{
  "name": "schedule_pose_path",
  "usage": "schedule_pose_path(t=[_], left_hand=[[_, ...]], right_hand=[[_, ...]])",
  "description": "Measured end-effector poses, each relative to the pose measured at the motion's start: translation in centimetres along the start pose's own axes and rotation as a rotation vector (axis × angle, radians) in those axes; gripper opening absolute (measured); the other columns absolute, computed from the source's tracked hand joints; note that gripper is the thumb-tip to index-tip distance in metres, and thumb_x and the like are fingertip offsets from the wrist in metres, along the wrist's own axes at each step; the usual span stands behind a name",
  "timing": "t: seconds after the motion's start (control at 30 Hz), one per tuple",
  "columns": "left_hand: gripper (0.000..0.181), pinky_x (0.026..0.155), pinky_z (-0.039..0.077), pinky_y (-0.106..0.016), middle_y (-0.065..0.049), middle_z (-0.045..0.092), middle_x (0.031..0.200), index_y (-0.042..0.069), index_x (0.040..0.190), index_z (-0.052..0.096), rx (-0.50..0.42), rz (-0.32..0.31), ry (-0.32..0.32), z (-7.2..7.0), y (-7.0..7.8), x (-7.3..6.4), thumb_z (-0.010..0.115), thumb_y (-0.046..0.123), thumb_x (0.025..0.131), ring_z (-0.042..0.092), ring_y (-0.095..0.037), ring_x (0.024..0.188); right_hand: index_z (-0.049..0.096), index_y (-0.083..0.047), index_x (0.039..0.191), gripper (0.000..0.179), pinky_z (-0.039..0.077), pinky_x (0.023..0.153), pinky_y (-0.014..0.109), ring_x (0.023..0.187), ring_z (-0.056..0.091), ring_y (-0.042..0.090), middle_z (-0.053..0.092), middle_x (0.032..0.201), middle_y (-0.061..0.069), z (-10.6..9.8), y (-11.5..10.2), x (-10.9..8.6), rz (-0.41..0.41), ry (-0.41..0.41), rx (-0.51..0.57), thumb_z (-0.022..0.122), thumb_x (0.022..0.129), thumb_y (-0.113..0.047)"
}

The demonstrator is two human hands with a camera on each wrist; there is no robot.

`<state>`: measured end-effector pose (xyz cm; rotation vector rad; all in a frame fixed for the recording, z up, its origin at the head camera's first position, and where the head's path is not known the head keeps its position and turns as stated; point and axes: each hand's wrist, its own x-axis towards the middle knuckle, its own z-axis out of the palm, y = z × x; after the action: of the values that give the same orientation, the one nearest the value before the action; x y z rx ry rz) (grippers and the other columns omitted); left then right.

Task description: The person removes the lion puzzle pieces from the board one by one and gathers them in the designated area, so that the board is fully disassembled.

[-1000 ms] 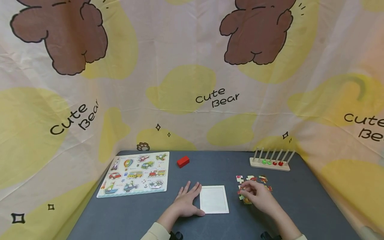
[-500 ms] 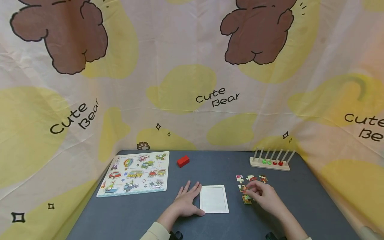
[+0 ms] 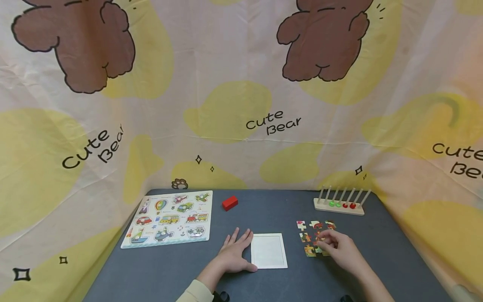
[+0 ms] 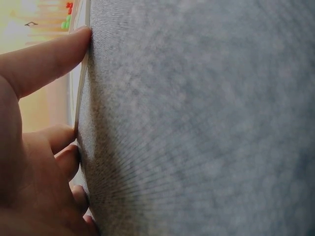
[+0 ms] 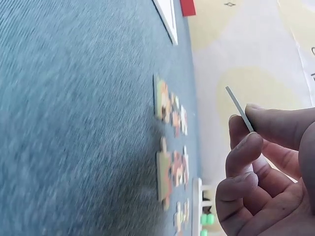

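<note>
My left hand [image 3: 235,254] rests on the table with its fingers spread. Its thumb and fingertips touch the left edge of a white square puzzle frame [image 3: 269,251], also visible edge-on beside the thumb in the left wrist view. Between thumb and fingers, my right hand [image 3: 341,249] pinches a thin jigsaw piece [image 5: 239,109], seen edge-on in the right wrist view and held above the table. Below and beside this hand lie several loose jigsaw pieces [image 3: 310,251] in rough rows; the hand covers some of them.
A picture board [image 3: 170,219] of vehicles lies at the left. Behind the frame is a red block [image 3: 230,203]. A wooden peg rack [image 3: 339,206] with green and red beads stands at the back right, near the printed curtain [image 3: 226,105].
My right hand has moved rightward over the jigsaw pieces, uncovering more of the left ones. The left hand and the white frame stay in place.
</note>
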<state>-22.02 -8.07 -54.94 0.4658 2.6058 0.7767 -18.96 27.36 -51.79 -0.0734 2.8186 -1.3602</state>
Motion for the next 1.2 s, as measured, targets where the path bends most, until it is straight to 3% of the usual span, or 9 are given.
schedule_pose_path(t=[0.33,0.73,0.93,1.2], left_hand=[[0.104,0.124,0.005,-0.061,0.001,0.028,0.167,0.02,0.159,0.034,0.007,-0.008,-0.002,0.0,0.0,-0.1,0.085,0.048,0.073,0.006,-0.033,0.158],[0.104,0.124,0.004,-0.06,0.003,0.027,0.167,0.021,0.159,0.033,0.01,0.001,0.01,0.0,-0.1,0.0,0.084,0.048,0.074,0.004,-0.032,0.158],[0.105,0.125,0.004,-0.06,0.004,0.026,0.167,0.02,0.159,0.033,0.01,0.009,0.014,0.3,-0.4,0.2,0.085,0.049,0.073,0.004,-0.031,0.158],[0.105,0.125,0.004,-0.06,0.003,0.027,0.167,0.02,0.159,0.033,0.007,-0.003,0.002,0.2,-0.2,0.1,0.085,0.049,0.073,0.004,-0.031,0.158]], right_hand=[[0.07,-0.006,0.106,0.022,0.047,0.059,0.024,0.067,0.062,0.011,0.074,0.082,0.001,-1.4,2.3,-0.2,0.062,0.028,-0.01,0.074,0.093,-0.022],[0.069,-0.001,0.112,0.027,0.049,0.059,0.024,0.07,0.062,0.011,0.076,0.092,0.005,-3.3,4.3,-0.4,0.092,0.043,-0.071,0.072,0.095,-0.021],[0.069,-0.003,0.109,0.024,0.046,0.057,0.025,0.068,0.057,0.009,0.073,0.086,0.001,-3.7,5.4,-0.1,0.117,0.034,-0.141,0.071,0.095,-0.023],[0.069,-0.003,0.105,0.027,0.045,0.059,0.028,0.069,0.061,0.013,0.072,0.08,-0.002,-3.6,6.0,0.3,0.14,0.02,-0.172,0.078,0.089,-0.023]])
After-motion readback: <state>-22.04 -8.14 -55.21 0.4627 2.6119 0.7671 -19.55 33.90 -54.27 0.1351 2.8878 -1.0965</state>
